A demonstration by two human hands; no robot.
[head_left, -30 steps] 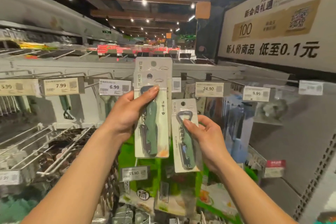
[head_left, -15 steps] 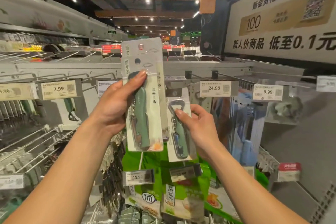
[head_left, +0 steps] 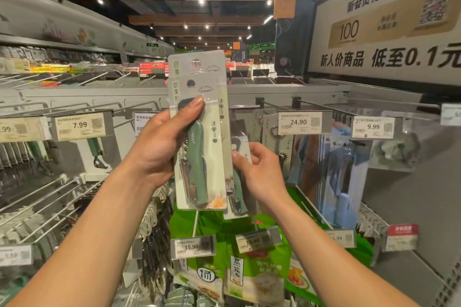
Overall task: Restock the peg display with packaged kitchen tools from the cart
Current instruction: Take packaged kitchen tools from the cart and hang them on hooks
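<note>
My left hand [head_left: 159, 147] grips a stack of two carded packs [head_left: 199, 132], each with a green-handled corkscrew opener, held upright in front of the peg display. The thumb presses on the front pack's top. To the right and behind, my right hand [head_left: 259, 174] pinches a third pack of the same opener [head_left: 239, 189], which is partly hidden behind the stack. Its top reaches up toward a peg hook, but I cannot tell if it hangs on it.
Bare wire peg hooks [head_left: 50, 197] jut out at the left. Price tags [head_left: 79, 126] read 7.99, 24.90 [head_left: 300, 122] and 9.99 [head_left: 373, 127]. Blue packaged goods [head_left: 341, 172] hang at the right. Green bags [head_left: 252, 269] hang below.
My left hand has lifted the two packs higher and slightly right. My right hand's pack has slid behind them, closer to the pegboard. My view has moved closer to the display.
</note>
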